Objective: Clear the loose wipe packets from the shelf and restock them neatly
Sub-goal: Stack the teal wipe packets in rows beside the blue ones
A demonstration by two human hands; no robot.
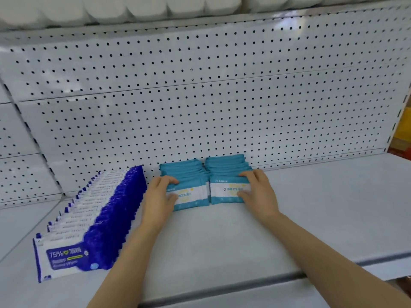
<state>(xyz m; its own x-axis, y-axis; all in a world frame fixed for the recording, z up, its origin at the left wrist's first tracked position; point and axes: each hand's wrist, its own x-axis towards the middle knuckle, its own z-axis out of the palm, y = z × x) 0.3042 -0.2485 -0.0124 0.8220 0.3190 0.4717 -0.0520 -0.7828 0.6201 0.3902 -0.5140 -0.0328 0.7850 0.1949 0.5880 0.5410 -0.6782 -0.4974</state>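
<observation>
Both hands gripping two rows of teal wipe packets on a white shelf.

Landmark = teal packets. Far left of them: long row of blue-and-white packets, standing on edge, running from the shelf front back toward the pegboard, just beside the left teal row. Left hand on the left teal row: fingers curled over the top of the front packets, thumb on the front face, holding them. Right teal row touches the left one, side by side, both against the pegboard at the back. Right hand on the right row: fingers over the top, thumb on the front label, holding the front packets. Above the teal packets: upper shelf with white wrapped rolls. Far right: yellow and red boxes, blurred.
</observation>
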